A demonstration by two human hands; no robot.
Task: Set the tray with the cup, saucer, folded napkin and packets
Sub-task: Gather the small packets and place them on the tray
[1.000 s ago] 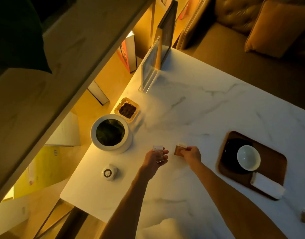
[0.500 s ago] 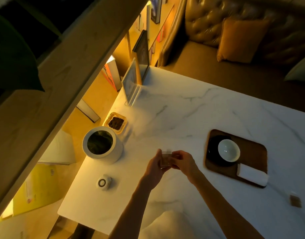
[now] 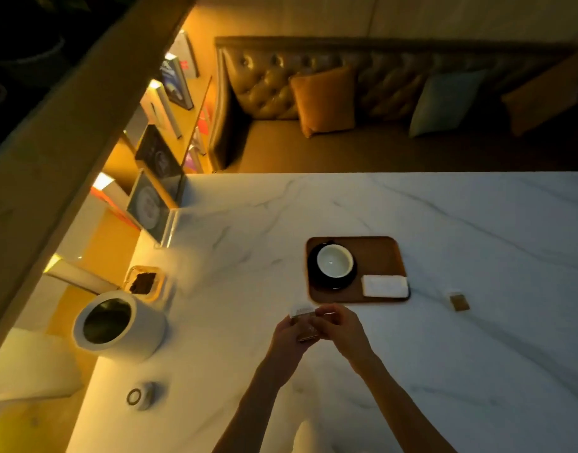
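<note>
**Packets squared up in both hands, just short of the tray**

Tray (image 3: 379, 256): centre-right of frame, on the marble desk (image 3: 477, 354). Holds the dark saucer (image 3: 313, 279) at its left side with the white cup (image 3: 334, 260) standing on it, mouth up, empty. Folded napkin (image 3: 384, 286) lies flat in the tray's lower right corner, beside the saucer, its right end reaching the tray rim. Right half of the tray above the napkin is bare wood; judged to be the spot left for the packets.

Packets (image 3: 303, 323): lower centre of frame, just below the tray's lower left edge, held between both hands. At least two, one pale and one brown, pressed together; exact count unclear owing to blur. Probably stacked so that they go down as one neat set rather than singly.

One further brown packet (image 3: 459, 302) lies on the desk, right of the tray, apart from it, untouched.

Left hand (image 3: 286, 335): forearm enters from bottom centre, fingers curled, grip closed on the left side of the packets.

Right hand (image 3: 341, 328): forearm enters from lower right, wrist bent inward, fingertips pinched on the packets' right edge and top. Both hands are raised off the desk, or so it appears.

Unrelated: white canister (image 3: 117, 325) at left, uninvolved.
</note>
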